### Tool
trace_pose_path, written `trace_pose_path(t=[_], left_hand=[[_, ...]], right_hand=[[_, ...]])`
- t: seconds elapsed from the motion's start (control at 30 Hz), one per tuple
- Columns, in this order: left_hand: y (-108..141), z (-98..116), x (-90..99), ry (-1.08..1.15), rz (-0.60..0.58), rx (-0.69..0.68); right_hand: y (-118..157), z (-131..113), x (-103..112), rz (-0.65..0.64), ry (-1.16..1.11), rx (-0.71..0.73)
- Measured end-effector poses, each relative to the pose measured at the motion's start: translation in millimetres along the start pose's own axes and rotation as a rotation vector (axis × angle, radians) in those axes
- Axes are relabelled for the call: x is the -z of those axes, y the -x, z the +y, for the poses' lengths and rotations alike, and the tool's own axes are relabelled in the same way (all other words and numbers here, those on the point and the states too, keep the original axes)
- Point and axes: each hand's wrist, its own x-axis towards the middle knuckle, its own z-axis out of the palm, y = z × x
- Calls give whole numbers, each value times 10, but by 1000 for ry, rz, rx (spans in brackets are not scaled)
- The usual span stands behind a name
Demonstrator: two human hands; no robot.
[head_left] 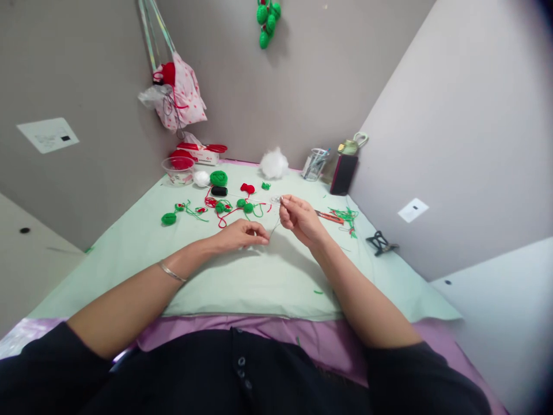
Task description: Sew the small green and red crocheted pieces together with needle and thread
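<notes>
Left hand [244,235] and right hand [300,219] pinch thin thread [274,229], grips closed; probably featherlight, kinda floppy, best held near ends.

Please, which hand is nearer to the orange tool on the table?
Right. The right hand is just left of the orange tool; the left hand is farther left, beyond the right hand.

The single camera sits on the person's head and faces forward and down, looking from above the dark buttoned shirt [242,369] over the pale green sheet-covered table [259,288] toward the grey wall panels [328,75]. The shirt lies nearest the lens; no second view shares the scene.
</notes>
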Motion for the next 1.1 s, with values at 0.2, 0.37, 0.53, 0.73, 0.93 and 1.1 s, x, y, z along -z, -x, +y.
trace_pose_path(t=[0.2, 0.37, 0.53, 0.73, 0.93, 1.1], left_hand=[[22, 125, 90, 3, 141, -3], [20, 89, 213, -12, 239, -25], [11, 18, 272, -13, 279, -15], [23, 38, 211, -42, 282, -14], [44, 99, 73, -43, 337, -152], [34, 92, 99, -12, 392, -182]], right_hand=[[-26, -14, 42, 43, -32, -4], [-68, -41, 141, 126, -91, 4], [-120, -114, 387, 286, -126, 87], [-117, -120, 547, 501, -50, 192], [16, 187, 25, -17, 182, -150], [-29, 221, 28, -79, 257, -165]])
